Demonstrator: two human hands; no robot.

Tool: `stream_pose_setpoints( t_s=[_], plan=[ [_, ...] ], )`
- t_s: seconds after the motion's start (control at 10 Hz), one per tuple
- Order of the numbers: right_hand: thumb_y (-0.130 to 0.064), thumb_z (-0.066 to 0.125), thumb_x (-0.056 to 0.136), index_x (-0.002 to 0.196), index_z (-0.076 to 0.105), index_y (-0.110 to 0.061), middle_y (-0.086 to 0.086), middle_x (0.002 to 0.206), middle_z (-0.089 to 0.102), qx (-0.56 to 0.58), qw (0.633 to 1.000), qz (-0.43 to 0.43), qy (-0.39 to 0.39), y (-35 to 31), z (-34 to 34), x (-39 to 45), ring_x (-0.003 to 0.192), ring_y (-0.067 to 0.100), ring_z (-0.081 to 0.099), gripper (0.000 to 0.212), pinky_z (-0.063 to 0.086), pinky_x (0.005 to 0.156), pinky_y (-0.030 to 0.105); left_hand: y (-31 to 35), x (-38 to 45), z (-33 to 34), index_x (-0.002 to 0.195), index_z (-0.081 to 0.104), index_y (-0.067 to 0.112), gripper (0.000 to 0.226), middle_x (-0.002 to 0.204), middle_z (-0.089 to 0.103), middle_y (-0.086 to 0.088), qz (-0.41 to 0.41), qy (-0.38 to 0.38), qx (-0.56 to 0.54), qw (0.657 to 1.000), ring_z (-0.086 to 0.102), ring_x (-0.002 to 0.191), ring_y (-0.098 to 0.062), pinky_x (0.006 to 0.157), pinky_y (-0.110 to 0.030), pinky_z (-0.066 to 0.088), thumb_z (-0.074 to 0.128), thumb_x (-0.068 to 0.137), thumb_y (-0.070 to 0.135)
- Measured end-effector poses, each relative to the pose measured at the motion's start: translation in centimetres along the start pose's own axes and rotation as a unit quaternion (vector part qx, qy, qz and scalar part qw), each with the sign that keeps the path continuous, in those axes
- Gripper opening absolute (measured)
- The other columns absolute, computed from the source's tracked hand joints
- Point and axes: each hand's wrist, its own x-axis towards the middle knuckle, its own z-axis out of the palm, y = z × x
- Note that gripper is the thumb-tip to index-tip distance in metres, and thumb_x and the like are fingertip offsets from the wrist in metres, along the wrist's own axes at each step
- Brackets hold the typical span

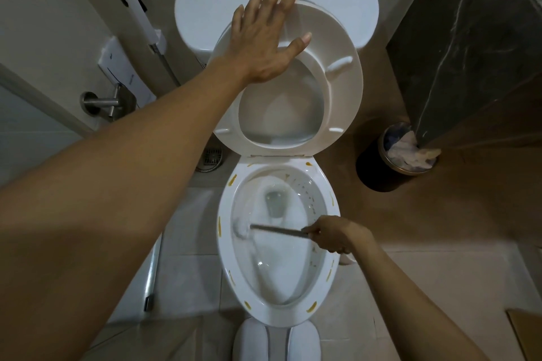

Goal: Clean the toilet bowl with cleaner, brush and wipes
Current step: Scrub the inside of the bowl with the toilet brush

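Note:
A white toilet bowl (225,246) stands below me, its rim dotted with yellow-orange smears and its inside foamy white around the water. My right hand (334,233) is shut on the metal handle of a toilet brush (275,230). The brush's white head rests against the left inner wall of the bowl. The seat (343,90) and lid are raised against the cistern (205,8). My left hand (264,34) lies flat with fingers spread on the upper left edge of the raised seat.
A black waste bin (378,167) stuffed with tissues stands right of the toilet beside a dark marble wall. A bidet sprayer (137,8) and a metal paper holder (99,102) hang on the left wall. A floor drain (212,156) lies left of the bowl. My white slippers (275,340) touch the bowl's front.

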Motion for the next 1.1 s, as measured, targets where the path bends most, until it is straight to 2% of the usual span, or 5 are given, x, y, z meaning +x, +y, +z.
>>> stream_pose_setpoints(
  t_s=[0.1, 0.4, 0.5, 0.7, 1.1],
  plan=[
    [-0.023, 0.035, 0.100, 0.135, 0.051, -0.025, 0.000, 0.084, 0.052, 0.036, 0.998, -0.002, 0.061, -0.6, 1.7, 1.2, 0.053, 0.009, 0.043, 0.039, 0.033, 0.040, 0.017, -0.1, 0.0, -0.1, 0.152, 0.003, 0.025, 0.076, 0.160, -0.002, -0.002, 0.004, -0.001, 0.001, 1.000, -0.001, 0.147, -0.028, 0.115, -0.054, 0.003, 0.028, 0.092, 0.063],
    [-0.028, 0.042, 0.099, 0.134, 0.053, -0.038, 0.002, 0.067, 0.052, 0.013, 0.997, 0.026, -0.076, 1.2, 0.2, -0.4, 0.045, 0.012, 0.037, 0.037, 0.032, 0.039, 0.019, 0.0, 0.0, -0.1, 0.152, 0.003, 0.025, 0.076, 0.160, -0.003, -0.002, 0.004, -0.005, -0.001, 1.000, -0.002, 0.147, -0.029, 0.115, -0.054, 0.002, 0.028, 0.092, 0.063],
    [-0.024, 0.038, 0.100, 0.136, 0.050, -0.037, -0.004, 0.073, 0.052, -0.002, 1.000, -0.002, -0.011, 0.4, 0.8, 0.0, 0.049, 0.009, 0.041, 0.040, 0.033, 0.038, 0.017, 0.1, 0.0, -0.1, 0.152, 0.003, 0.025, 0.076, 0.160, -0.003, -0.002, 0.003, -0.006, -0.002, 1.000, -0.002, 0.147, -0.028, 0.115, -0.054, 0.002, 0.028, 0.091, 0.063],
    [-0.042, 0.038, 0.099, 0.092, 0.056, -0.036, -0.002, 0.069, 0.045, 0.110, 0.990, 0.058, -0.068, 1.3, 2.8, -0.6, 0.049, 0.010, 0.037, 0.021, 0.034, 0.052, 0.026, 0.1, -0.1, -0.3, 0.152, 0.001, 0.025, 0.075, 0.160, -0.004, -0.001, 0.000, -0.010, -0.008, 1.000, -0.003, 0.147, -0.028, 0.115, -0.053, 0.002, 0.028, 0.092, 0.062],
    [-0.036, 0.039, 0.100, 0.134, 0.051, -0.036, 0.000, 0.072, 0.051, 0.029, 0.999, 0.026, -0.036, 0.5, 1.3, -0.3, 0.050, 0.011, 0.040, 0.037, 0.035, 0.045, 0.021, 0.1, 0.1, -0.3, 0.152, 0.002, 0.025, 0.076, 0.160, -0.003, -0.003, 0.000, -0.010, -0.004, 1.000, -0.002, 0.146, -0.029, 0.115, -0.054, 0.002, 0.028, 0.092, 0.063]
  ],
)
